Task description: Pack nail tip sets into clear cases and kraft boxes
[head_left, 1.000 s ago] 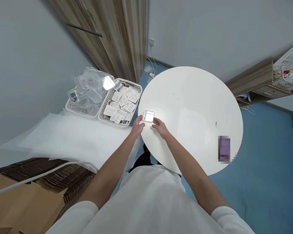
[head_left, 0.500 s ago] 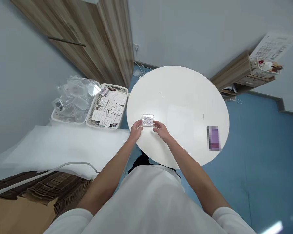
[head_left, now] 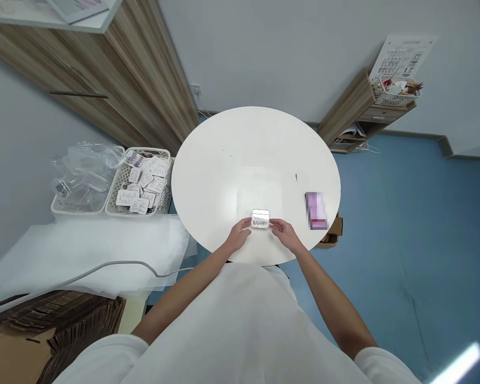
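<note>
A small clear plastic box, rounded at its corners, is at the near part of the round white table. Rows of small shiny pieces show through it, too small to name. At its left edge are the fingertips of my left hand, with the thumb bent in close by. My right hand grips the opposite edge the same way, so the box sits between both hands. Whether it rests on the tabletop or is lifted slightly, I cannot tell.
A blurred purple item lies at the table's right. On the left stand a white basket of printed cards and another with clear plastic packaging. White sheeting and flattened cardboard lie nearer me.
My view has turned left-to-right over the room, so the baskets and table shift left. The box and both hands have moved right along the table and nearer my body.
</note>
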Demonstrator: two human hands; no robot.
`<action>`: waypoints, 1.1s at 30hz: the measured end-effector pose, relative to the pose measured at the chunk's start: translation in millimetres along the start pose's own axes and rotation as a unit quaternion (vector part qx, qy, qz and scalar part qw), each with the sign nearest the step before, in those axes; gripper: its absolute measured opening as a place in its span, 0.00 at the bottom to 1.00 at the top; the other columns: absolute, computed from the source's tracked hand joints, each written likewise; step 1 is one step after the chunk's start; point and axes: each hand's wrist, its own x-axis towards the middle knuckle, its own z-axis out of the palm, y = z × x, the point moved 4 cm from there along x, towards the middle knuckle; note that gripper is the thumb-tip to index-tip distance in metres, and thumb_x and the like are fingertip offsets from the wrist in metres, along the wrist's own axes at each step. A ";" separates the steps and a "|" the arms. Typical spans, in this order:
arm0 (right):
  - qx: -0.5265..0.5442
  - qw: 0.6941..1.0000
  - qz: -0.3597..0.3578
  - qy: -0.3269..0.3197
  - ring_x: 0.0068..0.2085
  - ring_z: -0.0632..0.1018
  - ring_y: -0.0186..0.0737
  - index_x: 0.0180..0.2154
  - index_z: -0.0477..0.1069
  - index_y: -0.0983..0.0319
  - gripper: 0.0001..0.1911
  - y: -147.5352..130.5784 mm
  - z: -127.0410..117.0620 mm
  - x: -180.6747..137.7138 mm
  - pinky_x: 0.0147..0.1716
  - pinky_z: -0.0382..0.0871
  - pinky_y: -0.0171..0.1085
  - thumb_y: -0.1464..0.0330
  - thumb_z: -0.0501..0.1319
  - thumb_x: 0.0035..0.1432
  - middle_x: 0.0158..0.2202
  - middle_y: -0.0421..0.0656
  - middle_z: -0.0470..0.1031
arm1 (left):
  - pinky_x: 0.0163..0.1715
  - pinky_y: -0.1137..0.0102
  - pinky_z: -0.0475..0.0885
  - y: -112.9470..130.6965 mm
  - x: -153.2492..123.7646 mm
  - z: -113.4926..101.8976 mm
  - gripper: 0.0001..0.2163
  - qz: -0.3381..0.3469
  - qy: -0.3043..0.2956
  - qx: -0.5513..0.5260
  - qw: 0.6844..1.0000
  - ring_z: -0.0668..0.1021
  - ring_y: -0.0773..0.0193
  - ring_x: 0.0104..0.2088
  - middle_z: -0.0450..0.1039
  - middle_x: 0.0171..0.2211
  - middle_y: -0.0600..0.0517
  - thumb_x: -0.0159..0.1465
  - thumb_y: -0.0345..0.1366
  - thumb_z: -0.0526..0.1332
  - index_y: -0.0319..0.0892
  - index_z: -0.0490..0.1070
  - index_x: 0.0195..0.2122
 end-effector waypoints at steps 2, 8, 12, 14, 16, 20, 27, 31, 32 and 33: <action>-0.001 1.000 0.000 -0.008 0.48 0.71 0.40 0.44 0.66 0.60 0.20 12.3 -6.0 0.4 0.48 0.65 0.42 0.74 0.56 0.45 0.48 0.45 0.69 | 0.51 0.62 0.60 -3.4 -1.1 9.1 0.24 -0.009 0.007 0.019 1.000 0.65 0.59 0.54 0.62 0.53 0.48 0.51 0.26 0.51 0.42 0.61 0.51; -0.004 0.998 -0.008 -0.065 0.49 0.71 0.38 0.45 0.65 0.60 0.21 36.2 -5.9 3.0 0.49 0.65 0.41 0.76 0.54 0.46 0.48 0.44 0.69 | 0.51 0.63 0.61 -19.1 -12.7 20.9 0.24 -0.027 0.078 0.060 0.995 0.65 0.60 0.53 0.63 0.53 0.48 0.51 0.26 0.51 0.42 0.60 0.52; -0.037 0.995 -0.027 -0.084 0.49 0.71 0.38 0.46 0.64 0.59 0.22 43.0 -4.7 1.9 0.48 0.66 0.41 0.76 0.53 0.47 0.50 0.44 0.68 | 0.51 0.62 0.61 -24.8 -21.3 27.4 0.24 -0.038 0.126 0.091 0.987 0.65 0.59 0.53 0.63 0.52 0.48 0.51 0.26 0.51 0.42 0.60 0.52; -0.064 0.993 -0.042 -0.092 0.49 0.71 0.38 0.47 0.63 0.58 0.22 44.2 -4.9 1.7 0.48 0.66 0.41 0.75 0.53 0.48 0.50 0.43 0.67 | 0.51 0.62 0.61 -24.0 -23.0 30.4 0.24 -0.043 0.136 0.110 0.984 0.65 0.59 0.53 0.63 0.52 0.47 0.52 0.26 0.50 0.42 0.60 0.52; -0.101 0.988 -0.067 -0.094 0.49 0.70 0.38 0.48 0.62 0.57 0.23 43.7 -5.3 0.9 0.48 0.66 0.42 0.74 0.53 0.49 0.51 0.43 0.65 | 0.51 0.62 0.61 -21.4 -23.6 32.1 0.24 -0.041 0.138 0.138 0.980 0.65 0.60 0.53 0.62 0.53 0.48 0.53 0.26 0.50 0.42 0.59 0.52; -0.197 0.970 -0.141 -0.031 0.46 0.71 0.39 0.47 0.63 0.58 0.19 40.2 -8.7 -6.8 0.45 0.67 0.42 0.71 0.54 0.50 0.54 0.46 0.59 | 0.50 0.62 0.62 -15.1 -27.6 26.9 0.24 -0.006 0.146 0.252 0.957 0.64 0.58 0.53 0.60 0.54 0.48 0.53 0.28 0.52 0.43 0.58 0.53; -0.424 0.871 -0.235 -0.078 0.44 0.68 0.46 0.41 0.68 0.58 0.14 56.1 7.8 -28.8 0.43 0.61 0.47 0.66 0.60 0.49 0.44 0.46 0.67 | 0.49 0.57 0.60 -17.5 -51.6 17.6 0.17 0.103 0.017 0.479 0.872 0.64 0.53 0.50 0.64 0.47 0.46 0.52 0.36 0.59 0.44 0.65 0.45; -0.462 0.847 -0.254 -0.072 0.46 0.67 0.45 0.40 0.69 0.57 0.10 66.3 12.2 -30.6 0.45 0.57 0.45 0.67 0.55 0.55 0.47 0.46 0.68 | 0.50 0.56 0.56 -22.7 -59.9 15.6 0.17 0.110 -0.009 0.524 0.845 0.61 0.52 0.52 0.61 0.51 0.46 0.53 0.37 0.59 0.47 0.65 0.46; -0.463 0.847 -0.253 -0.068 0.46 0.67 0.44 0.39 0.69 0.56 0.10 67.3 12.9 -30.2 0.45 0.56 0.44 0.68 0.53 0.56 0.46 0.45 0.68 | 0.50 0.56 0.55 -23.2 -60.2 15.5 0.16 0.111 -0.007 0.524 0.845 0.61 0.52 0.52 0.61 0.51 0.46 0.55 0.37 0.58 0.47 0.65 0.45; -0.463 0.848 -0.249 -0.066 0.46 0.67 0.44 0.38 0.70 0.56 0.10 67.9 13.9 -29.8 0.46 0.56 0.44 0.68 0.51 0.57 0.45 0.45 0.69 | 0.50 0.56 0.54 -23.3 -59.9 15.5 0.14 0.113 -0.005 0.520 0.847 0.61 0.52 0.52 0.61 0.50 0.46 0.56 0.36 0.57 0.48 0.66 0.45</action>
